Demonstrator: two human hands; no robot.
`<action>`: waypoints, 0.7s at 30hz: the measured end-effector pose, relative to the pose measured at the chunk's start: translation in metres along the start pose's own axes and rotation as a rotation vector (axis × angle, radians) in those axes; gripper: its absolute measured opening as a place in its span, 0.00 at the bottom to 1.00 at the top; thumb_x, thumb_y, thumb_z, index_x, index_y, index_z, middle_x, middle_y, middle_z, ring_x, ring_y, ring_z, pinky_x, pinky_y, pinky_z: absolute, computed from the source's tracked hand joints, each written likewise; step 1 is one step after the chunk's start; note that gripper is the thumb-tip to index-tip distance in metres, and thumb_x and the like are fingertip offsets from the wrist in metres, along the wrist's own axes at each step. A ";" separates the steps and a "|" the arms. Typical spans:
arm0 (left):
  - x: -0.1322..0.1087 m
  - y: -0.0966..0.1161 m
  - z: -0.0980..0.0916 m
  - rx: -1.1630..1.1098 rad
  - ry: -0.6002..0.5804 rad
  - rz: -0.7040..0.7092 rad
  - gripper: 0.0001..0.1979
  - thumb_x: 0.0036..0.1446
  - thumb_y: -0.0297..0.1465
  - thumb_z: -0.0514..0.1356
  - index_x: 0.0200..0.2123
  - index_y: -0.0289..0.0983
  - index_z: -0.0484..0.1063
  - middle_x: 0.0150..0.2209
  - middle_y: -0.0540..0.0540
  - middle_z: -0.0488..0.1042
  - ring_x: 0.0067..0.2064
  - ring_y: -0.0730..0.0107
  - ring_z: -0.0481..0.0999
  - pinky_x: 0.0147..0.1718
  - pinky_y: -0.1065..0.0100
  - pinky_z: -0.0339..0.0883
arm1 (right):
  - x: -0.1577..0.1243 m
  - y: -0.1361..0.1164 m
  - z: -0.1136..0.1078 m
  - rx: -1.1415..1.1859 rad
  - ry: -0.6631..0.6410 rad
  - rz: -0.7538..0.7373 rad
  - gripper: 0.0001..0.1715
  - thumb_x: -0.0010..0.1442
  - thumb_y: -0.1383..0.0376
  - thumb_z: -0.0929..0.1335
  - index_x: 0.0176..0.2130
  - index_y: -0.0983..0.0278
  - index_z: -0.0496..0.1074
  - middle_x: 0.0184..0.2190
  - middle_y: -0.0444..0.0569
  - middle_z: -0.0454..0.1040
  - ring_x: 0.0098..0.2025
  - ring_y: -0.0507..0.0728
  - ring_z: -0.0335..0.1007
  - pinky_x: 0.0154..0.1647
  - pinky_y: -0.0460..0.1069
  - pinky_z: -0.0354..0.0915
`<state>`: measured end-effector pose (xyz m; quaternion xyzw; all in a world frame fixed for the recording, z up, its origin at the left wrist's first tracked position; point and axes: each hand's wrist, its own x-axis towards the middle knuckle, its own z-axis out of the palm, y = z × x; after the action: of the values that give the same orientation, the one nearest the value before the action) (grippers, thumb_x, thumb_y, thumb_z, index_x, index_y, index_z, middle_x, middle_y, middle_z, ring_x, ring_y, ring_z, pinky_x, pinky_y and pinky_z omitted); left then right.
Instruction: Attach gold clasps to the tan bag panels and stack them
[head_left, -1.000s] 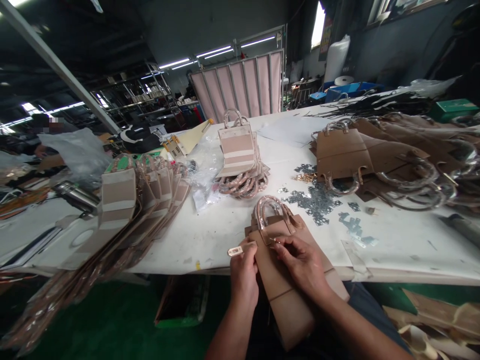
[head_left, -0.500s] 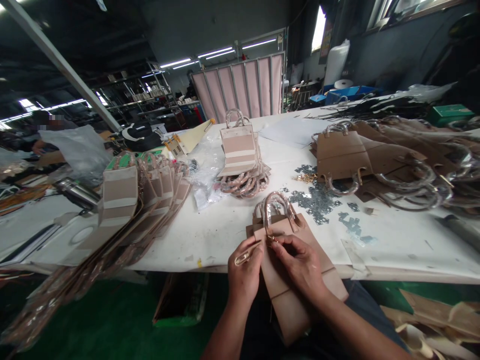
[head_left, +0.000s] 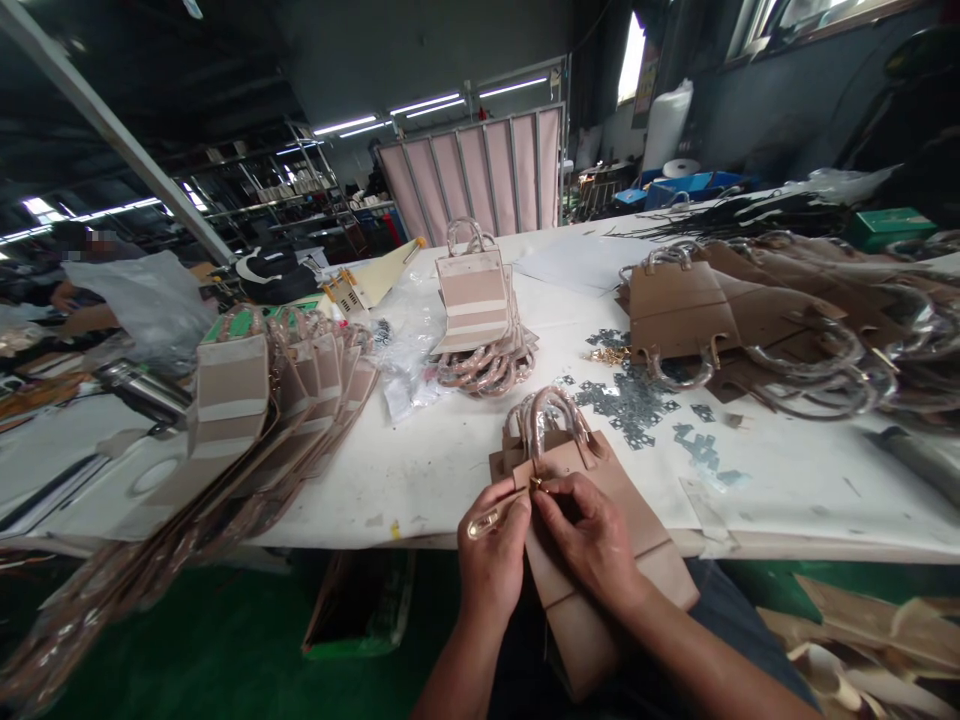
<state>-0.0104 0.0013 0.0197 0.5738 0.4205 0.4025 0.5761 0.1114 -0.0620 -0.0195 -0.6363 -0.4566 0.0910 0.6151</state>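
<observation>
A tan bag panel [head_left: 592,575] with plastic-wrapped handles [head_left: 551,420] hangs over the table's front edge. My left hand [head_left: 493,550] is closed on a narrow tan strap [head_left: 487,520] with a gold-rimmed end, beside the panel's left edge. Between thumb and forefinger my right hand [head_left: 592,530] pinches a small gold fitting [head_left: 537,484] just below the left foot of the handle. The fingers partly hide the fitting. Behind the panel lie flat metal plates [head_left: 634,400] and a little heap of gold fittings [head_left: 609,355].
Stacked bag panels lie at the left [head_left: 232,385], at the middle back [head_left: 472,290] and at the right [head_left: 675,310] of the white table [head_left: 337,490]. A steel flask [head_left: 142,390] lies at the left. Far left, a person sits behind clear plastic [head_left: 142,300].
My right hand and the gold fitting have shifted slightly left, closer to my left hand. The whole view has moved a little.
</observation>
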 end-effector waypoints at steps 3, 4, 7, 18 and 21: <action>0.000 -0.001 0.003 -0.057 -0.007 -0.014 0.16 0.56 0.39 0.69 0.44 0.36 0.79 0.39 0.43 0.85 0.42 0.57 0.84 0.44 0.63 0.78 | 0.004 -0.001 -0.001 0.015 -0.039 0.048 0.09 0.70 0.58 0.69 0.46 0.58 0.77 0.39 0.50 0.81 0.39 0.60 0.79 0.42 0.53 0.74; 0.000 -0.002 0.005 -0.075 -0.005 -0.012 0.16 0.57 0.39 0.68 0.45 0.36 0.79 0.41 0.42 0.85 0.43 0.58 0.84 0.45 0.63 0.77 | 0.006 -0.002 -0.002 0.021 -0.059 0.048 0.10 0.70 0.58 0.69 0.47 0.59 0.77 0.41 0.51 0.81 0.40 0.61 0.79 0.43 0.53 0.74; 0.001 -0.006 0.010 -0.078 0.018 0.007 0.15 0.58 0.38 0.67 0.46 0.37 0.78 0.44 0.42 0.84 0.46 0.57 0.84 0.47 0.63 0.77 | 0.015 -0.008 -0.009 0.026 -0.150 0.036 0.07 0.69 0.60 0.68 0.44 0.58 0.76 0.41 0.50 0.81 0.40 0.60 0.78 0.43 0.52 0.72; 0.000 -0.019 0.021 -0.041 0.067 0.060 0.17 0.63 0.43 0.66 0.47 0.37 0.80 0.46 0.40 0.85 0.49 0.52 0.84 0.54 0.55 0.76 | 0.035 -0.022 -0.028 -0.119 -0.354 0.110 0.06 0.67 0.65 0.67 0.40 0.57 0.76 0.30 0.44 0.77 0.29 0.57 0.71 0.32 0.50 0.63; -0.001 -0.020 0.022 0.033 0.100 0.103 0.17 0.63 0.44 0.65 0.45 0.37 0.81 0.44 0.40 0.85 0.48 0.52 0.83 0.52 0.56 0.77 | 0.036 -0.019 -0.028 -0.122 -0.351 0.129 0.07 0.65 0.67 0.67 0.40 0.57 0.77 0.31 0.44 0.78 0.30 0.57 0.72 0.33 0.50 0.64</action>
<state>0.0100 -0.0072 -0.0001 0.5831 0.4254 0.4529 0.5234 0.1415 -0.0604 0.0194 -0.6746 -0.5198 0.2120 0.4794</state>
